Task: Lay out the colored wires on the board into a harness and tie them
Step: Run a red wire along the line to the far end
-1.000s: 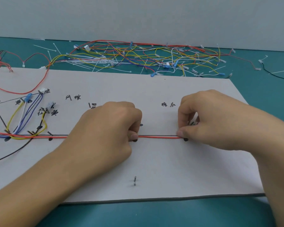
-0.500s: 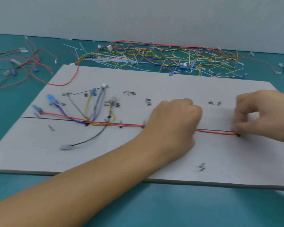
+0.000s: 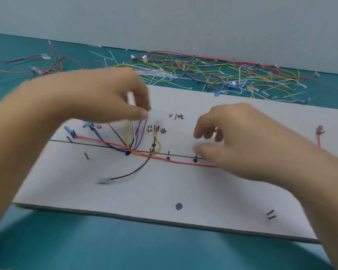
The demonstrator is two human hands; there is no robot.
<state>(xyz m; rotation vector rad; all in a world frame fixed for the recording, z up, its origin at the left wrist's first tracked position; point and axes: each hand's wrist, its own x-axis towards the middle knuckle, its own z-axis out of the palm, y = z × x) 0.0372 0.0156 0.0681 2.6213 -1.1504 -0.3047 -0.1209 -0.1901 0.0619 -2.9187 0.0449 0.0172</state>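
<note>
Left hand [image 3: 105, 100] pinches the wire bundle [image 3: 138, 133] off the board [image 3: 164, 188], at its 11 o'clock. Right hand [image 3: 232, 141] hovers loosely curled at 3 o'clock, gripping nothing. Risk: red wire [image 3: 183, 163] is slack and sags off the guide line [image 3: 180, 155]; my pull could drag the wires off the pins [image 3: 168, 152].

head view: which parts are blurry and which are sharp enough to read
In the head view the left hand, pinching the wire bundle, is heavily motion-smeared; the right hand is only slightly soft; the markings on the board and the red wire read fairly sharp; light is even, no glare.
</note>
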